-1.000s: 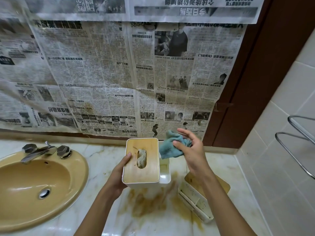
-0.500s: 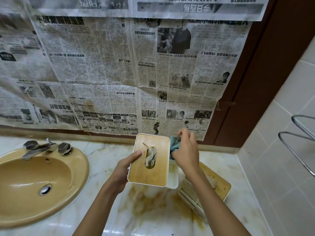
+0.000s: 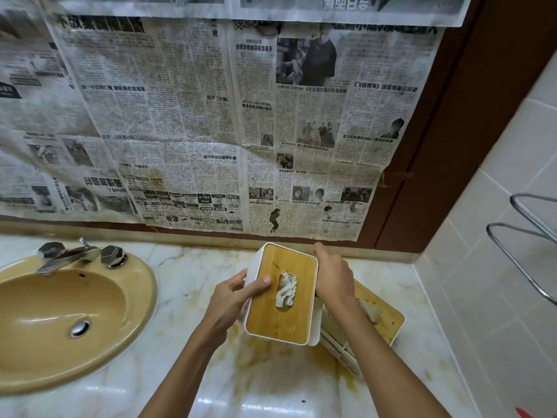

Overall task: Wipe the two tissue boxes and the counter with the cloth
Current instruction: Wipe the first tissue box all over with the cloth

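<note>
Tissue box (image 3: pixel 281 295), white with a bamboo lid, is being held tilted above the marble counter (image 3: pixel 187 285), right of the sink (image 3: pixel 64 321), lid facing the camera and a tissue poking from its slot. Left hand (image 3: pixel 233 300) is gripping its left side, thumb lying on the lid, fingers wrapped behind. Right hand (image 3: pixel 333 277) is pressing against the box's right wall, fingers curled out of sight along that side; the cloth is not visible now, so I cannot tell whether it is bunched under the palm. Second tissue box (image 3: pixel 366 327) is lying tipped on the counter, just right of and behind the held one, partly hidden by the right forearm.

Progress, as a judgement: still early. One side of the first box appears to be getting wiped; its lid is still showing brown smudges near the lower edge, the second box is looking untouched and soiled, and yellow-brown stains are still spreading over the counter below the boxes.

Against half a second ago: a corner of teal cloth was peeking out beside the right hand then; now the hand is sitting lower along the box's right wall and is covering it. The box is tilting slightly further.
</note>
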Available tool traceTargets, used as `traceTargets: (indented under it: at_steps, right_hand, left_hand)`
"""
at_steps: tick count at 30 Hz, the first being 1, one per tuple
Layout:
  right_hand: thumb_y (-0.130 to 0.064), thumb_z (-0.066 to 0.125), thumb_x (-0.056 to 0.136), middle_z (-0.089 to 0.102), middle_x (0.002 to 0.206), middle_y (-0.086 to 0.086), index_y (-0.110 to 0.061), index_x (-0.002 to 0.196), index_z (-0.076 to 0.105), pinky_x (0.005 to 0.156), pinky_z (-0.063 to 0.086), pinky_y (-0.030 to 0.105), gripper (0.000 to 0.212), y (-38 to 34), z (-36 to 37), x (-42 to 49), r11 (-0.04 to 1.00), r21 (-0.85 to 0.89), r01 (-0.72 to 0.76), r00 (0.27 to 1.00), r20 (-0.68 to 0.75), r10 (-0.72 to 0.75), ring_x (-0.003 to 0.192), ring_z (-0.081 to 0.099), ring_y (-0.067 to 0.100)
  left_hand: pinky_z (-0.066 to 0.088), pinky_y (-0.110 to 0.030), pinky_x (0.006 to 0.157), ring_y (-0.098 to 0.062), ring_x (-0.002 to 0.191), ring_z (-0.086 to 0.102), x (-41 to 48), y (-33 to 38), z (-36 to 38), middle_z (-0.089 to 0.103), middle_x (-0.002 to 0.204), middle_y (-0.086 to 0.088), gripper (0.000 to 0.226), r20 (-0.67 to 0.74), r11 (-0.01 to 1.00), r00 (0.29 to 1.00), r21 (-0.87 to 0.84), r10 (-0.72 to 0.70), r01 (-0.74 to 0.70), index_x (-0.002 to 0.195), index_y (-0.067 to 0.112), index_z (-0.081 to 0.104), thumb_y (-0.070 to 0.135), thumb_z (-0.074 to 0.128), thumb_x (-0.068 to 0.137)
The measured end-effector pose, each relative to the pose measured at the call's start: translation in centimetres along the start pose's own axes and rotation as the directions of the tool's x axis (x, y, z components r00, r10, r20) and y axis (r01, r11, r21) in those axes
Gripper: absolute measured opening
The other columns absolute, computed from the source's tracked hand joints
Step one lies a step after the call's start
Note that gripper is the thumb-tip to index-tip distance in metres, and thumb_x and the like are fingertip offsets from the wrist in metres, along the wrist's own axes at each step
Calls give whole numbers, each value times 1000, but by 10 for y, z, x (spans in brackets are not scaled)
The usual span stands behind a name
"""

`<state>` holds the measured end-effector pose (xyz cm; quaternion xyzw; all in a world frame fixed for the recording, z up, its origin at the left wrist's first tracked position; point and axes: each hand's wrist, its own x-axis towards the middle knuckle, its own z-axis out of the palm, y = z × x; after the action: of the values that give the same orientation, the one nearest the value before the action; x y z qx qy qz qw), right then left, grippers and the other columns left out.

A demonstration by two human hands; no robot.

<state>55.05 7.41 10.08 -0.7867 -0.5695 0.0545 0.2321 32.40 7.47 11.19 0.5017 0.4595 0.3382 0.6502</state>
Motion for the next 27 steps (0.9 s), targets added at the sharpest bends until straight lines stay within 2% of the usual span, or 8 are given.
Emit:
traceTargets:
  at_steps: [3,6,10,13,17,20,24,27]
  right_hand:
    - [-32,65,86,60,102,-2,-28,112,37,67,52,38,38,3,0,-8,980,191,-56,990,136,30,81,60,23]
    - [-29,83,72,43,115,1,-29,115,25,60,52,31,72,8,-16,-8,899,379,-218,910,411,48,88,58,21]
    - [-13,79,78,56,109,6,-24,115,44,66,57,32,53,17,-37,-7,785,520,-336,874,482,55,85,61,16]
    - [-21,88,72,69,87,-5,-24,92,70,59,50,20,27,12,-37,-13,853,488,-183,969,236,73,70,61,2]
    - [-35,83,78,57,83,-9,-30,97,80,67,39,26,20,3,-26,-22,960,279,-20,999,-29,29,84,53,11]
    - [-49,67,90,46,99,-3,-37,115,75,79,44,33,29,0,-23,-26,996,74,-58,994,99,50,105,41,19]
    - [-54,47,98,37,113,0,-33,118,69,89,45,41,36,2,-25,-32,999,2,-43,940,340,40,115,34,25]
    - [-39,50,99,41,106,3,-24,95,65,76,45,39,21,1,-26,-29,999,-12,-39,923,383,40,105,46,29]
  left_hand:
    - [61,-40,88,-19,100,77,2,-1,0,80,107,1,58,-43,999,999,-8,-31,31,113,24,80,57,88,66]
    - [57,-19,63,-6,81,77,0,-3,-1,81,98,3,36,-68,997,995,-18,-73,72,106,20,82,47,81,81]
    - [58,-24,67,-8,84,77,1,-11,-11,81,99,3,44,-77,990,988,-48,-134,131,106,22,82,57,79,79]
    - [57,-44,94,-24,107,75,1,-14,-13,80,110,-1,68,-72,985,985,-84,-157,150,109,27,82,73,80,59]
    - [56,-42,90,-25,105,72,-1,-15,-7,80,109,1,56,-82,987,987,-91,-138,130,105,28,83,68,81,66]
    - [58,-50,98,-27,107,74,-3,-14,-4,79,112,-6,65,-71,987,991,-119,-113,104,109,20,82,66,80,63]
    - [55,-19,55,-6,76,76,-7,-11,0,81,103,-1,40,-75,993,994,-84,-84,78,109,17,80,48,75,83]
    - [54,-19,52,-6,70,75,-8,-12,5,81,99,-1,35,-81,996,994,-57,-73,69,105,17,81,45,74,85]
